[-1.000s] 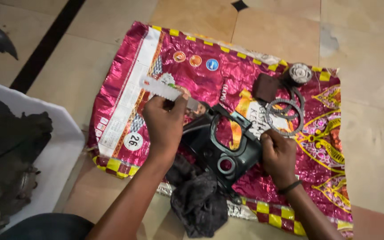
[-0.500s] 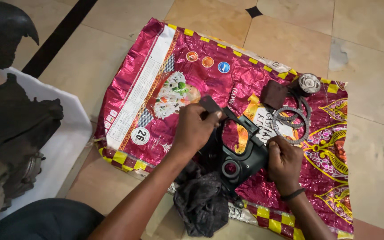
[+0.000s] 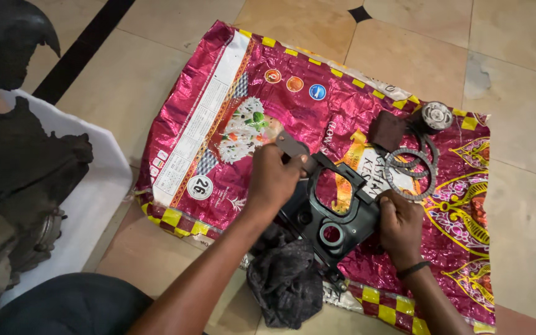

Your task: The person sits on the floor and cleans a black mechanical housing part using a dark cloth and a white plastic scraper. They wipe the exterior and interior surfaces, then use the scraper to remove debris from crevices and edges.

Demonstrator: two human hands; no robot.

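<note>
While the left hand clamps fingers on a flat grey scraper blade, right hand fingers grip the black engine cover on the magenta foil sack.

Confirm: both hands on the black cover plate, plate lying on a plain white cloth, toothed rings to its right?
Not quite. In the head view both hands, left hand and right hand, grip the black cover plate, toothed rings beside it, but it lies on a magenta printed sack, not white cloth.
</note>
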